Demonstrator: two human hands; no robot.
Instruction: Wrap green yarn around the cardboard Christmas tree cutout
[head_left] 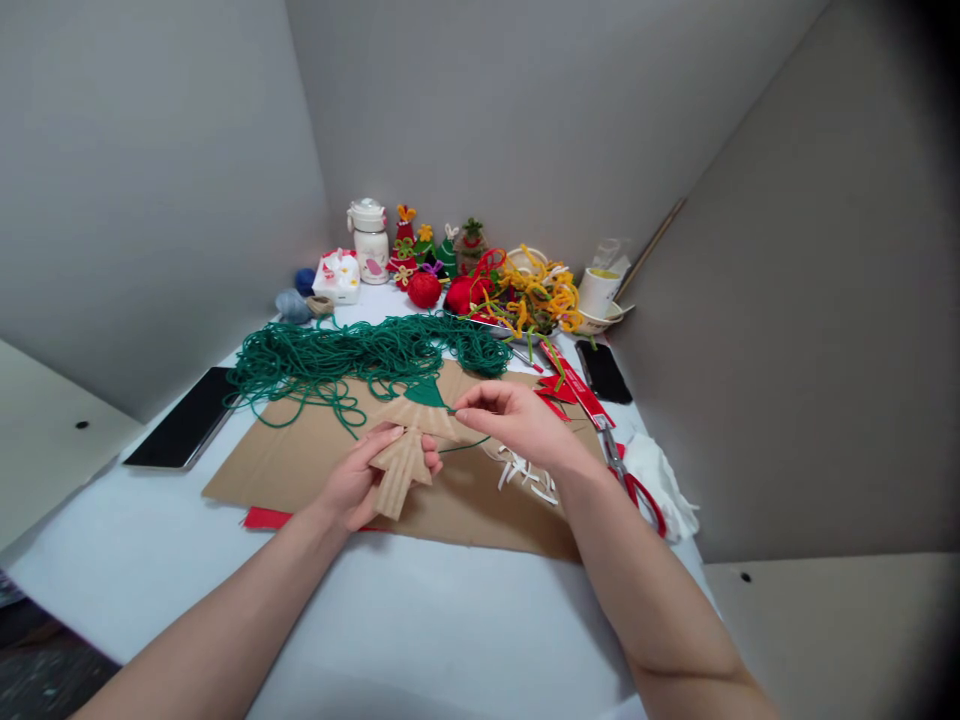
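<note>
My left hand grips a tree-shaped cardboard cutout by its lower part, fingers wrapped round it. The top tip of the cutout is wound with green yarn. Beside that tip, my right hand pinches a strand of the green yarn between thumb and fingers, and the strand trails down across a flat cardboard sheet under both hands. A big loose heap of the same green yarn lies just behind the cutout.
Red-handled scissors, white scraps and a cloth lie at the right. A dark phone and a tablet flank the sheet. Yarn balls, small knitted figures, a white bottle, a cup and tangled coloured yarn crowd the back. Grey walls close in.
</note>
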